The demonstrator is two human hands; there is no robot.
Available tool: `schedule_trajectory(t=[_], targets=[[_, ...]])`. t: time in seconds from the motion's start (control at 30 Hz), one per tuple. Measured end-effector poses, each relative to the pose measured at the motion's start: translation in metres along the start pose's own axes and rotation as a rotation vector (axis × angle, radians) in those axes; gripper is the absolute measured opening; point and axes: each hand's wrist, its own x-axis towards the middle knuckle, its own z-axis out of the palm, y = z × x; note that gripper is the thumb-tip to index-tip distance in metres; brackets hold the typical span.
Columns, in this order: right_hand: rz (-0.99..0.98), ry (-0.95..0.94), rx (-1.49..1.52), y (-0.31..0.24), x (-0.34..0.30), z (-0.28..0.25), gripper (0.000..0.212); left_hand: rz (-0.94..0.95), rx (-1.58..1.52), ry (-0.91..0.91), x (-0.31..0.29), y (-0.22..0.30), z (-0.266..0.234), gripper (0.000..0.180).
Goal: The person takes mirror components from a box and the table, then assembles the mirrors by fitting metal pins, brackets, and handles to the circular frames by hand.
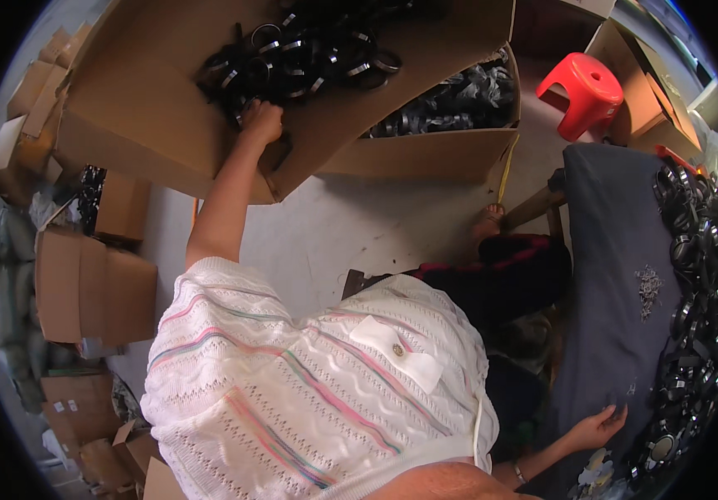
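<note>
My left hand (261, 122) reaches into a large cardboard box (138, 117) at the upper left. Its fingers are curled closed at the near edge of a pile of black watches (292, 62) with shiny silver rims. What they grip, if anything, is hidden. On the right, my right hand (597, 428) rests over the dark cloth-covered table (605, 217), fingers apart and nothing visible in them. Beside it lie flat pale pieces (596, 473) and a long heap of black watches (692, 325). A scatter of small metal parts (648, 290) sits farther up the cloth.
A second carton (426, 154) holds dark items in clear wrapping. A red plastic stool (584, 93) stands at the upper right near an opened carton (655, 104). More cardboard boxes (96, 287) line the left side. A bare foot (487, 222) shows on the grey floor.
</note>
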Motion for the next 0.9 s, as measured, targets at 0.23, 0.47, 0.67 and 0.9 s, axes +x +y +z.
schedule_trajectory(t=[0.23,0.47,0.67,0.9], targets=[[-0.075,0.022,-0.219,0.015,-0.003,0.004,0.023,0.125,-0.108,-0.371,0.049,0.038,-0.035,0.020],[-0.133,0.161,-0.375,-0.014,0.001,0.007,0.018,0.821,-1.142,-0.317,0.050,0.214,-0.173,0.010],[0.325,-0.336,0.787,-0.128,0.004,0.005,0.030,1.355,-1.358,-0.005,-0.050,0.412,-0.226,0.013],[0.594,-0.483,1.338,-0.145,-0.002,0.008,0.025,1.531,-1.323,0.487,-0.122,0.501,-0.236,0.021]])
